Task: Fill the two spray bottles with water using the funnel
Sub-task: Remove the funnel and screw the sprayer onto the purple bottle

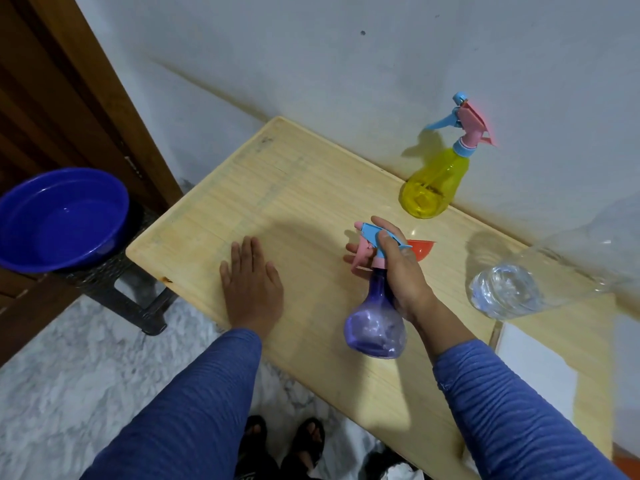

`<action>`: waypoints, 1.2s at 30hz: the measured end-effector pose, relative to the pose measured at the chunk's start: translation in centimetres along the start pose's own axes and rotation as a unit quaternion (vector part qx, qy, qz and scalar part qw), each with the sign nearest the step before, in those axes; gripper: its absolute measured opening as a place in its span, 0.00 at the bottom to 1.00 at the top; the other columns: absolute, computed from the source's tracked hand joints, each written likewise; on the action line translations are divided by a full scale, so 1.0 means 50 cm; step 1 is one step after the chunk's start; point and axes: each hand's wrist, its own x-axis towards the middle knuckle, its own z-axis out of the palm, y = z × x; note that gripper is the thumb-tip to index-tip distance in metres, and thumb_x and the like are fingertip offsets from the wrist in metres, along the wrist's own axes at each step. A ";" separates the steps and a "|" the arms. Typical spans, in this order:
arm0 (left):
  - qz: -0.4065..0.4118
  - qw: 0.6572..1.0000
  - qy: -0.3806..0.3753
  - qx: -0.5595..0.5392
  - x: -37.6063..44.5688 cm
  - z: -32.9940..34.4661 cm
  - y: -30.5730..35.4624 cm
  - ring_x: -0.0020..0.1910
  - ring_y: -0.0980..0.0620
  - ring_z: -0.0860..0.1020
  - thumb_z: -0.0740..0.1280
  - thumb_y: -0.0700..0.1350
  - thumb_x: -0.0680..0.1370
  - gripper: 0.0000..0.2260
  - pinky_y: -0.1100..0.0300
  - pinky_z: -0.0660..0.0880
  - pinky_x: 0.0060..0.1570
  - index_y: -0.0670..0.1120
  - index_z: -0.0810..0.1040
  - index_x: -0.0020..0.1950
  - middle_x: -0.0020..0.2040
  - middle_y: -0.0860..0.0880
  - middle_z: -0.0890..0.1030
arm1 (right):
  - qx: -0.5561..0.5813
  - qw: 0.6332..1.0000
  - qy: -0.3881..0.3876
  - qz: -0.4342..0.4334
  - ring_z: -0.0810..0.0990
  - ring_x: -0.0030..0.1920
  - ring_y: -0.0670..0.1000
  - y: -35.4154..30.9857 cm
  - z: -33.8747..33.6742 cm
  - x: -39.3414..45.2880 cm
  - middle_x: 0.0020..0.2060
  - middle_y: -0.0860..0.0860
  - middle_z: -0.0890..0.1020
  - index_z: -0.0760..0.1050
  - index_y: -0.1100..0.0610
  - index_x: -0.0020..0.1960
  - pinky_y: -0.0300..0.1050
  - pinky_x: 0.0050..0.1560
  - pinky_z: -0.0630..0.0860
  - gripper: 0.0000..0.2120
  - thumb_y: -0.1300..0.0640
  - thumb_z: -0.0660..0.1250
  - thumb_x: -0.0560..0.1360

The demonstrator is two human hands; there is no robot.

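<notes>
Head view: right hand (401, 271) fingers curl round translucent purple spray bottle (375, 323) neck; left hand (251, 284) flat, fingers together.

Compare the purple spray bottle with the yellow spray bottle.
The purple spray bottle is held at its neck by the right hand, near the table's front; the yellow spray bottle stands untouched by the wall. Purple's sprayer is blue with a pink trigger; yellow's is pink with a blue trigger. Both are capped, see-through, bulb-shaped.
</notes>
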 end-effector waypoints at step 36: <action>0.349 0.867 -0.199 -0.295 -0.104 0.017 0.094 0.68 0.48 0.69 0.54 0.60 0.77 0.29 0.49 0.71 0.62 0.48 0.61 0.74 0.71 0.48 0.69 | -0.285 0.916 0.244 -0.138 0.69 0.63 0.40 0.142 0.011 -0.204 0.63 0.44 0.73 0.68 0.54 0.70 0.18 0.59 0.59 0.26 0.62 0.69 0.73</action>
